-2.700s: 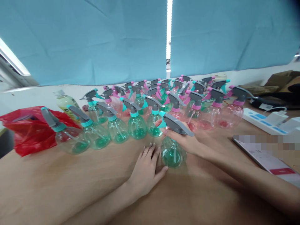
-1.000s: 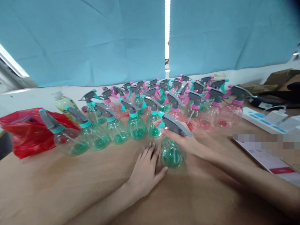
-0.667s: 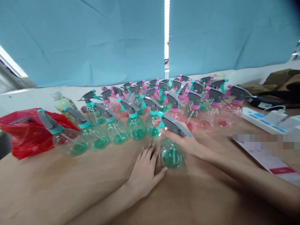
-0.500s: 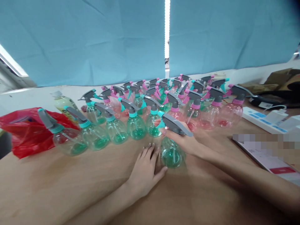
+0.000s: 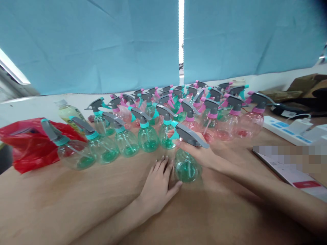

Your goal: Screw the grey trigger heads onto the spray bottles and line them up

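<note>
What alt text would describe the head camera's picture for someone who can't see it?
A right hand holds a green spray bottle by its top on a wooden table, while the left hand lies palm-down beside it. Behind stand rows of green and pink spray bottles, with a red plastic bag at far left.

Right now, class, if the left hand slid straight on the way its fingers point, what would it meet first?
The left hand would probably meet the front-row green spray bottle ahead of its fingertips, though depth is hard to judge.
</note>
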Demonstrator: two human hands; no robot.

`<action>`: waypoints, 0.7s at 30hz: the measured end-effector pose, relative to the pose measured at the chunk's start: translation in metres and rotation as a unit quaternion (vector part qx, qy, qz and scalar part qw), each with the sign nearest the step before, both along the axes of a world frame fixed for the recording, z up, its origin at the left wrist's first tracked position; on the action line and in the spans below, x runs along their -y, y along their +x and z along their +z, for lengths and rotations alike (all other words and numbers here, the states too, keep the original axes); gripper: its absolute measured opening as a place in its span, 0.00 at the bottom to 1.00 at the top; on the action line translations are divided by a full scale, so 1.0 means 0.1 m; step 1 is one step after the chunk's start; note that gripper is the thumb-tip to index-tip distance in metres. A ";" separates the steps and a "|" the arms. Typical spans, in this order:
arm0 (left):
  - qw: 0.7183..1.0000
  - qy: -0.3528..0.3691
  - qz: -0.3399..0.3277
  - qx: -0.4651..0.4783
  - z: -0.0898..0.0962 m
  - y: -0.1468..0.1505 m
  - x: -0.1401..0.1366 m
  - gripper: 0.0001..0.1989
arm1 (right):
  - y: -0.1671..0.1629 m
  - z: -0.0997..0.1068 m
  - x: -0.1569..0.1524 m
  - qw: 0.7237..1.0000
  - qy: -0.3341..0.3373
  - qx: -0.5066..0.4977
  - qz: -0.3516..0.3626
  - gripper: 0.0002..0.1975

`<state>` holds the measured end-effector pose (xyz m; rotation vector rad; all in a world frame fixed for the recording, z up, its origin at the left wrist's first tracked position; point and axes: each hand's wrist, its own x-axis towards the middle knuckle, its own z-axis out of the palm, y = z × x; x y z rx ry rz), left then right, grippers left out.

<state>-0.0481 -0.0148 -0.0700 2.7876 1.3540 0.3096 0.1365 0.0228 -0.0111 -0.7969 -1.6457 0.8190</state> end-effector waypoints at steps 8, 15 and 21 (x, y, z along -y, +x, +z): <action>1.000 0.013 -0.005 0.015 -0.03 -0.01 0.00 0.27 | 0.01 0.03 0.00 1.000 0.003 0.011 0.009 0.09; 1.000 0.015 -0.008 0.023 -0.03 -0.02 0.00 0.27 | 0.02 0.01 -0.03 1.000 0.019 0.014 0.013 0.05; 0.999 0.019 -0.010 0.028 -0.05 -0.02 -0.01 0.27 | 0.00 0.10 0.02 1.000 -0.008 0.024 -0.006 0.09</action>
